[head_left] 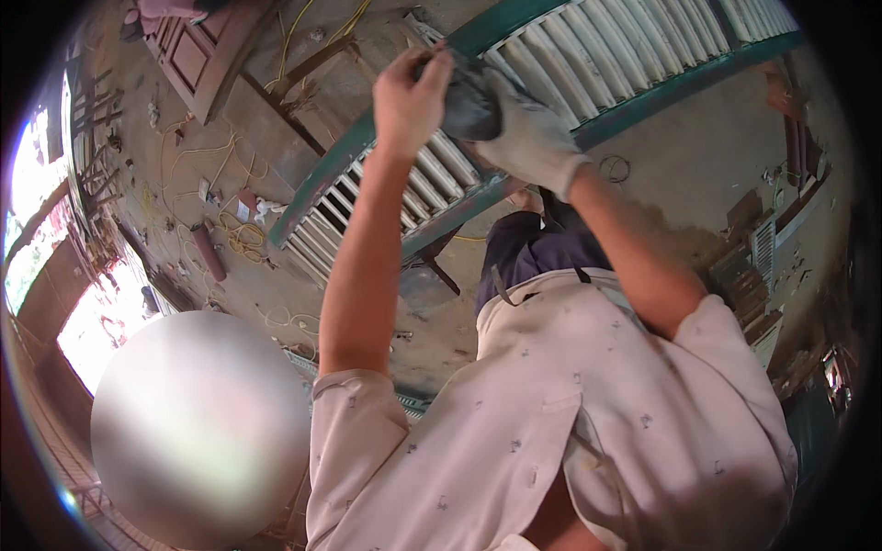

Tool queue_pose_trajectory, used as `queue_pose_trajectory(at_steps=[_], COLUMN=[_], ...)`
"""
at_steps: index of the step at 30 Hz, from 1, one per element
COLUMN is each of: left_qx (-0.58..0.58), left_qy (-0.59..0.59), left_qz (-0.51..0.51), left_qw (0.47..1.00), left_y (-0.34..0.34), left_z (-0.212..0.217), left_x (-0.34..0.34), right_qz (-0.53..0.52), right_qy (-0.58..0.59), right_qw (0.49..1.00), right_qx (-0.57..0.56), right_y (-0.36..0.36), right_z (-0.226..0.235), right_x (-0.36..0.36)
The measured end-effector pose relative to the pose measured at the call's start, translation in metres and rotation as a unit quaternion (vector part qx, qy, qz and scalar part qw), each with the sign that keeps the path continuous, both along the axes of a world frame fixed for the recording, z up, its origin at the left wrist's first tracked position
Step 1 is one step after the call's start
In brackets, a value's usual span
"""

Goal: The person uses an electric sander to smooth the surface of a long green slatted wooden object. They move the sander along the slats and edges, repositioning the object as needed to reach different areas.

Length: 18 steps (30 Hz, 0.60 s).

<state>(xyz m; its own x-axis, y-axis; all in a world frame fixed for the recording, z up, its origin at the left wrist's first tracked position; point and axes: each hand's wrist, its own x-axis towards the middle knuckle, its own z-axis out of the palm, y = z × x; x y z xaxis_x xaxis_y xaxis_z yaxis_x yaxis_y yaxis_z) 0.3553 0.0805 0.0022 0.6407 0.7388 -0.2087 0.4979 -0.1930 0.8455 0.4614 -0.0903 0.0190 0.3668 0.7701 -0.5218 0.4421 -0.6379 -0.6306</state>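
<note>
A dark grey, rounded object [471, 103], blurred so that its kind is unclear, is between my hands above a louvered shutter panel [432, 234] with a green frame and whitish slats. My right hand [535, 142], in a pale work glove, is closed around its right side. Bare, my left hand [411, 103] meets its left side, thumb and fingers curled together at the upper edge. Whatever the left fingers pinch is hidden. The panel runs diagonally from lower left to upper right beneath both hands.
A brown panelled wooden door [193, 50] lies at the far left. Yellow cord [246, 241] is coiled on the floor near a reddish-brown cylinder [209, 253]. Wooden boards [767, 275] and a slatted piece are stacked at the right. A blurred round patch covers the lower left.
</note>
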Motion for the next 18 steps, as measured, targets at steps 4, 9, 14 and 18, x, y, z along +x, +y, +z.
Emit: queue_pose_trajectory(at_steps=[4,9,14,18], left_qx=[0.011,-0.042,-0.106,-0.11], left_qy=[0.101,0.103,0.107,0.007], left_qz=[-0.047,-0.05,0.096,0.219], left_qw=[0.994,0.992,0.984,0.969], left_y=[-0.073,-0.177,-0.219,-0.213], left_z=[0.029,0.026,0.021,-0.002], left_x=[-0.008,-0.058,-0.129,-0.187], right_qz=[0.049,0.107,0.223,0.283], right_qy=[-0.085,-0.111,-0.135,-0.103], right_qw=[0.994,0.984,0.962,0.953], right_qx=[-0.055,-0.086,-0.08,-0.04], right_y=[-0.064,-0.155,-0.145,-0.107], right_z=[0.019,0.027,0.03,0.022], right_x=[0.006,-0.009,-0.049,-0.085])
